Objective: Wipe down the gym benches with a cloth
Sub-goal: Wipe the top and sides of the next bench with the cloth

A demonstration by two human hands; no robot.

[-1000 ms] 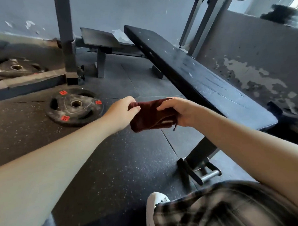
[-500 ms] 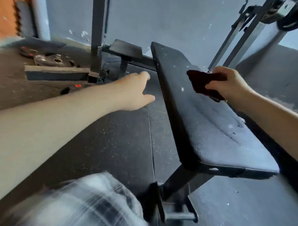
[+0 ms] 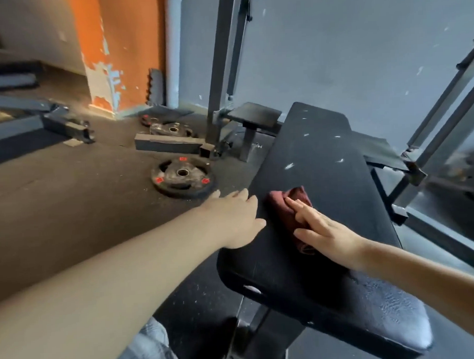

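The right hand, fingers flat, presses the maroon cloth onto the bench to wipe; beside it the left hand, fingers relaxed, steadies the edge.

A worn weight-training gym.
A black padded bench stands on speckled rubber floor, with iron weight plates lying nearby, grey steel rack uprights behind, and orange paint peeling from a wall.

Matt black cracked vinyl bench, soft maroon cloth, speckled rubber floor
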